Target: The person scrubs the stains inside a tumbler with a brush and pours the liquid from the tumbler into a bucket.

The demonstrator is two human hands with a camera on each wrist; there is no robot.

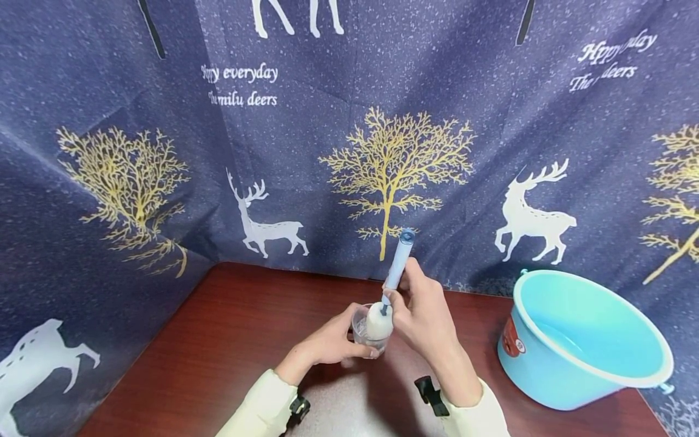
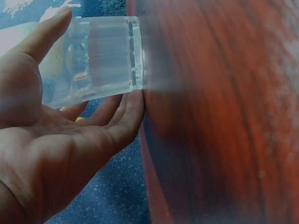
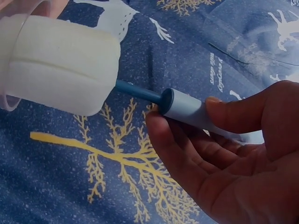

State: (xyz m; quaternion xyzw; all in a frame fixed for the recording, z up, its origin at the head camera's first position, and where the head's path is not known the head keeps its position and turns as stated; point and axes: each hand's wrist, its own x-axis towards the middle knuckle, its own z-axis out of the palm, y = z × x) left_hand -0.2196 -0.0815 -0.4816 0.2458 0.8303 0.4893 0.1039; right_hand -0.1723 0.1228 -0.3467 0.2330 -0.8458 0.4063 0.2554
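Observation:
A sponge cup brush with a light blue handle (image 1: 399,262) and a white sponge head (image 3: 65,70) is tilted, its head inside the mouth of a clear cup (image 2: 110,56). My right hand (image 1: 428,312) pinches the handle near its lower end, thumb on one side and fingers on the other. Around the cup curl the thumb and fingers of my left hand (image 1: 330,341). In the left wrist view the cup's base is close to the tabletop; whether it touches is hard to tell. The sponge's far end is blurred through the cup wall.
A light blue bucket (image 1: 568,388) with a red label stands on the right of the brown wooden table (image 1: 180,358). Behind the table hangs a dark blue cloth (image 1: 306,133) printed with deer and golden trees.

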